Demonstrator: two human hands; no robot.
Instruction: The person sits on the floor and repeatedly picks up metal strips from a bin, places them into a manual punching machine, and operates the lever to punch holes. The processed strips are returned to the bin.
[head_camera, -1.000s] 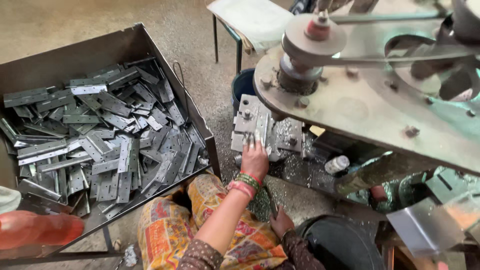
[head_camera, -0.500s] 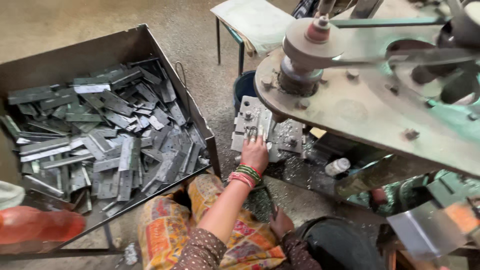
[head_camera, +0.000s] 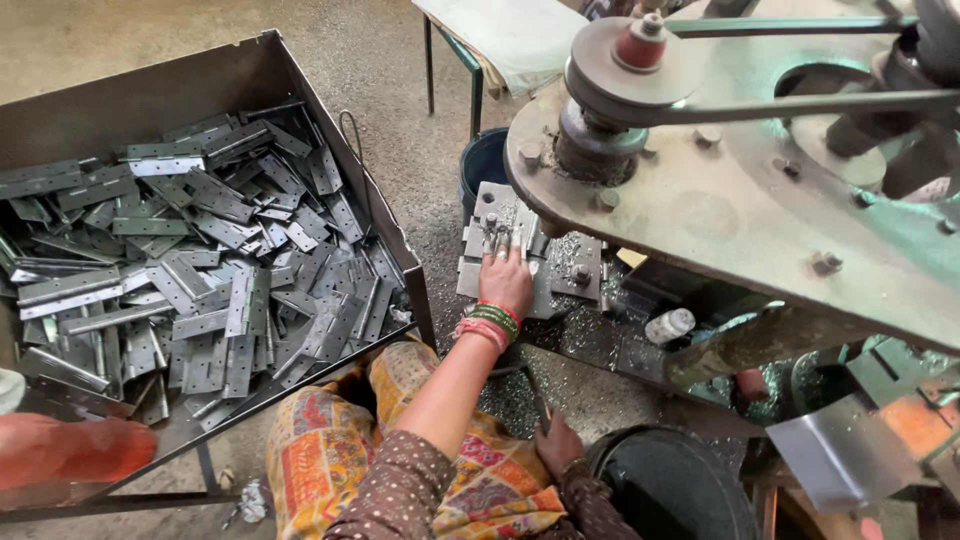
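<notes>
Flat grey hinge plate (head_camera: 497, 232) on press bed, left hand (head_camera: 506, 283) fingers spread atop; right hand (head_camera: 557, 443) fingers unclear.

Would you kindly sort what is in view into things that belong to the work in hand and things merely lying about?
In hand:
- left hand pressing a metal piece on the machine's work plate
- right hand low by the black bucket
- bin of grey metal hinges

Lying about:
- small white bottle
- blue bucket
- stool with cloth
</notes>
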